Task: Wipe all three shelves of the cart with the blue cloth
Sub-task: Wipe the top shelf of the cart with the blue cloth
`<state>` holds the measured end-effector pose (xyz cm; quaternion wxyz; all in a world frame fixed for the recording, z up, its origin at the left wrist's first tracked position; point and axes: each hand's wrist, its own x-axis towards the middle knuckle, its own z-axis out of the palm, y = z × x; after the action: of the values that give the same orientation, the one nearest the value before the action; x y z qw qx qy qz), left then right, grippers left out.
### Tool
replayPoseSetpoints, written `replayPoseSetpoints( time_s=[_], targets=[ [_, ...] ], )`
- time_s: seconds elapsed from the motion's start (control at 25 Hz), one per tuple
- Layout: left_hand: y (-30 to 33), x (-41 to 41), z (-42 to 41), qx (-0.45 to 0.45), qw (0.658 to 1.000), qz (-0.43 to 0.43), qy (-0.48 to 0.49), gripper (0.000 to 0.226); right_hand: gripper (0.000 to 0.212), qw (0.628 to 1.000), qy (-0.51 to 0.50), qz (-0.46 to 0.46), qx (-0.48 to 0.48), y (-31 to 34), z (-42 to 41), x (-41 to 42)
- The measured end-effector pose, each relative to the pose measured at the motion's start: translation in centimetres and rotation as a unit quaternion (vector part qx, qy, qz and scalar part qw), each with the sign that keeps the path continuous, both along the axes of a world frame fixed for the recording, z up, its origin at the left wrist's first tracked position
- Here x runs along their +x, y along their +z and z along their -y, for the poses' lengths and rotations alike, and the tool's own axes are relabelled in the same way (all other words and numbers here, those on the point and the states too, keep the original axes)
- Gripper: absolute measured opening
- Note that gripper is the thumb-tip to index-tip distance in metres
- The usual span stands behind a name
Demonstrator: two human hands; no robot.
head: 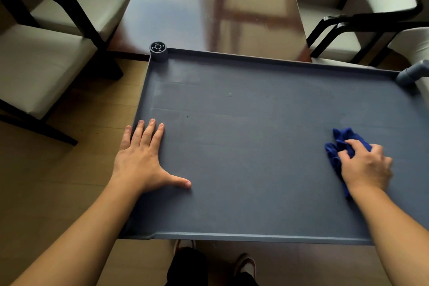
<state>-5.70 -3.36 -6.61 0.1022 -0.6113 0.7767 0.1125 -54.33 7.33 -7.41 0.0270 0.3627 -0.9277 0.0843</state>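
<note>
We are looking down on the cart's grey top shelf (pixel 255 146). Our left hand (pixel 141 158) is lying flat at its 9 o'clock edge, fingers spread, thumb pointing toward 3 o'clock. Our right hand (pixel 366 165) is pressing the crumpled blue cloth (pixel 341 144) onto the shelf at 3 o'clock, fingers curled over it. A glossy tabletop (pixel 209 7) is lying beyond at 12 o'clock.

1. no text, label, brand or number can be read anywhere in the view.
2. the cart's corner post cap (pixel 158 47) bears only a moulded cross-and-ring pattern, no letters.
</note>
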Motion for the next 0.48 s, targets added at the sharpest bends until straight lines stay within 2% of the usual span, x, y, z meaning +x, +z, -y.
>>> replayPoseSetpoints(
  time_s=[0.08, 0.2, 0.32, 0.48],
  targets=[
    [-0.1, 0.0, 0.0, 0.0, 1.0, -0.001, 0.002, 0.176, 0.033, 1.0, -0.018, 0.018, -0.013, 0.3, -0.1, -0.1],
    [-0.1, 0.2, 0.2, 0.002, 1.0, -0.003, 0.005, 0.177, 0.031, 0.994, 0.009, 0.021, -0.105, 0.6, 1.2, 2.2],
    [0.0, 0.0, 0.3, 0.006, 1.0, -0.002, 0.001, 0.178, 0.03, 0.977, 0.115, 0.0, -0.177, 1.2, 4.2, 7.0],
    [-0.1, 0.0, 0.3, 0.008, 1.0, -0.001, 0.002, 0.178, 0.031, 0.951, 0.223, 0.074, -0.2, 1.8, 9.8, 16.8]
  ],
)
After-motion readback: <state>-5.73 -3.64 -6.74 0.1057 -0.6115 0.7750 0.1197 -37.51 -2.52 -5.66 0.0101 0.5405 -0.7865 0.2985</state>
